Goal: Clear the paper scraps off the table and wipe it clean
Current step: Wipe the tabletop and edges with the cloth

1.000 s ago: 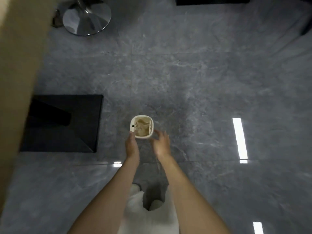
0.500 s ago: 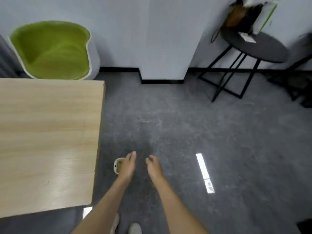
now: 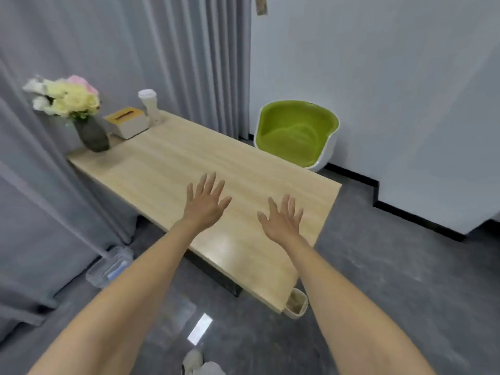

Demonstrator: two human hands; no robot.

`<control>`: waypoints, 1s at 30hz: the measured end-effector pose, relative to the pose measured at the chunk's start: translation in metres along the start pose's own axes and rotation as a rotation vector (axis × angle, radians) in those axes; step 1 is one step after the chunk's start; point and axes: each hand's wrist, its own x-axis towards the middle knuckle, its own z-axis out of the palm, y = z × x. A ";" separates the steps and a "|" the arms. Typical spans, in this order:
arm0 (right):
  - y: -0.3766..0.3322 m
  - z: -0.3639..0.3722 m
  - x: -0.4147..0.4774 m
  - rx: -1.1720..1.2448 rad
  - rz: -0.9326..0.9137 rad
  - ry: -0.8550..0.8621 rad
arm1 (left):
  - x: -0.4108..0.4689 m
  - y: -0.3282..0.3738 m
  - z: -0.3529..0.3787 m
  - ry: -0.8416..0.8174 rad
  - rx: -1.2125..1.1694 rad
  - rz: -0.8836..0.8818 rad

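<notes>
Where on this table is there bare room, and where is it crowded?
The table is bare from the tissue box to its near corner, under the left hand and right hand. Only the far end is crowded: vase, white cup.

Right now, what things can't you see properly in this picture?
Head view only.
- Small bin: a corner of the table covers part of it; contents too small to tell.
- Clear box on the floor: the left forearm covers part; contents blurred.
- Hanging strip: cut by the top edge.
- Left hand, right hand: touching the table or hovering, unclear.
</notes>
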 end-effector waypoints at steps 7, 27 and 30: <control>-0.135 0.058 0.022 -0.209 -0.256 -0.093 | -0.062 -0.176 -0.030 0.004 0.122 -0.295; -0.045 0.193 0.011 0.139 0.540 -0.105 | 0.005 -0.133 0.123 -0.427 0.000 0.164; -0.022 0.202 0.017 0.136 0.561 0.023 | 0.006 -0.098 0.154 -0.479 0.001 0.264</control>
